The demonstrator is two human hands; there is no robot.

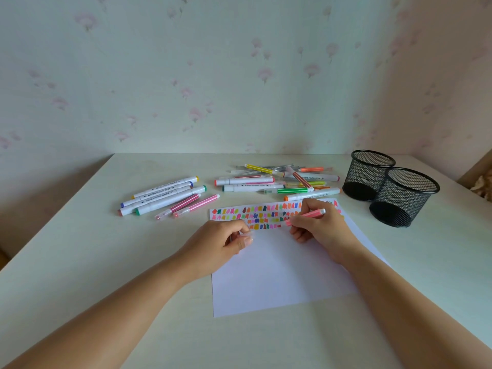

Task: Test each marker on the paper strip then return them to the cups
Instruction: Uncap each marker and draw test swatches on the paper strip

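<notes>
Item: marker-testing session, one moment.

Step in hand: swatching. The right hand (320, 226) holds a pink marker (306, 216) in a writing grip, fingers closed around the barrel, tip pointing left and down onto the paper strip (266, 213) at the lower row of colour patches. The strip lies across the far edge of a white sheet (277, 272) near the middle of the surface (80, 288) and already carries several rows of patches.

Left hand (226, 242): resting on the sheet's left side, fingers curled and pinched narrowly on a small pale piece (judged to be the marker's cap; too small to be sure).

Arm pose: both forearms reach in from the near edge and converge on the strip, wrists low, right wrist on the paper.

Stock on the surface: a loose pile of markers (279, 182) toward the far edge behind the strip; a second group (165, 194) laid side by side to the left of it.

Cups (386, 187): two black mesh cups at the far right corner, touching, both apparently without markers.

Next move, as judged: finish the pink patch, bring cap and tip together and press the cap on, then carry the marker right to a cup. No returns done yet, so the task seems barely halfway.
</notes>
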